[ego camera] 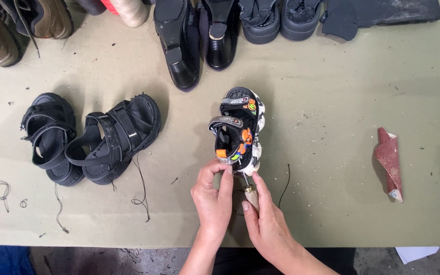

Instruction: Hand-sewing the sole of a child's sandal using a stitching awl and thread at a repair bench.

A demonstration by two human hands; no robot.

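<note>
Child's sandal [239, 130] heel pinched in left hand [213, 196] grip, wooden-handled awl [250, 196] clasped in right hand [266, 221] just below.

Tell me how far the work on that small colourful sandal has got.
Done: nothing provable; no finished seam shows. In hand: the left hand pinches the heel of the small sandal while the right hand drives a wooden-handled awl in, dark thread trailing. Left: the black sandals lie aside, threads loose.

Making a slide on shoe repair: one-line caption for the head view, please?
Left hand steadies a small colourful sandal while the right hand holds a wooden-handled awl at its heel.
</note>
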